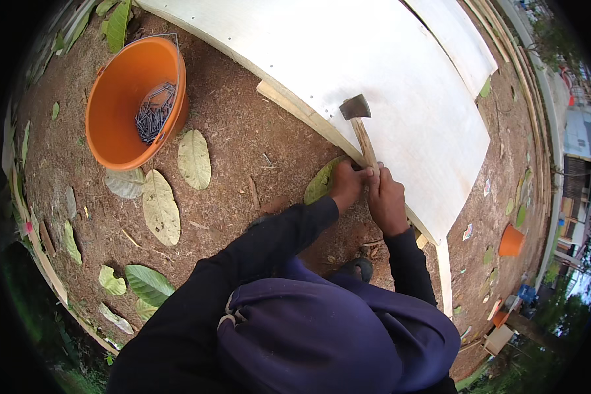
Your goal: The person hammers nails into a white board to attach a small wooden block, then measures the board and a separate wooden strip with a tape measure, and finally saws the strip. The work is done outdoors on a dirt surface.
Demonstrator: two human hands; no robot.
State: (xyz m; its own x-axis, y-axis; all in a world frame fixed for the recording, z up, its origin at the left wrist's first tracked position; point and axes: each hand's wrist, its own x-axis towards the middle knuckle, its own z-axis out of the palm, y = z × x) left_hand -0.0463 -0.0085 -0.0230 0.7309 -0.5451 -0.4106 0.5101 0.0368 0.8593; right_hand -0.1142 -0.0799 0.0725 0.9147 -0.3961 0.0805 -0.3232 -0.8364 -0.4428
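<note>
My right hand [389, 202] is wrapped round the wooden handle of a hatchet [356, 108]. Its dark metal head lies over the pale board [400, 72], close to the board's near edge. Right beside it, my left hand [348, 184] is closed with the fingertips pinched together near the handle and the board's edge. Whatever those fingers hold, if anything, is too small to make out. Along the board's edge, small dark nail heads dot the surface, and a timber strip [295, 108] runs underneath.
An orange bucket [97, 111] with loose nails [155, 118] in it stands on the bare earth at left. Large leaves [161, 207] are scattered around it. A second board [456, 39] lies at the far right, and a smaller orange bucket [511, 241] sits beyond.
</note>
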